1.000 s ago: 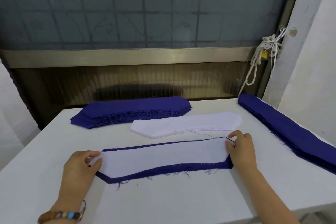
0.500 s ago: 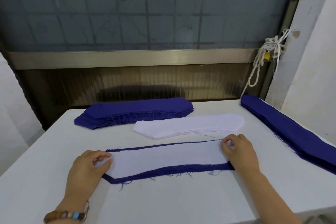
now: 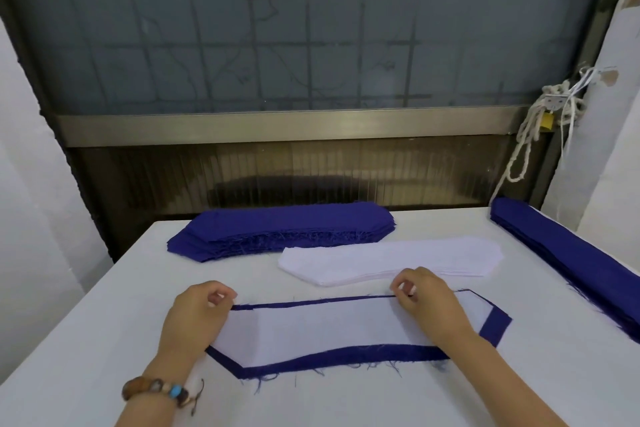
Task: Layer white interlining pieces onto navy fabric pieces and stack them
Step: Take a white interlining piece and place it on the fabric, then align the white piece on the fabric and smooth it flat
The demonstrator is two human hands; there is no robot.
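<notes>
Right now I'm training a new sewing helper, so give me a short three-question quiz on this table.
1. True or false: the white piece lies on a navy piece.
2. Which hand wears a bead bracelet?
3. The white stack sits: A) in front of the rear navy stack, B) on it, C) on the right-hand navy stack.

Key: 1 true; 2 the left hand; 3 A.

White interlining [image 3: 322,333] on navy fabric [image 3: 346,357]
</notes>
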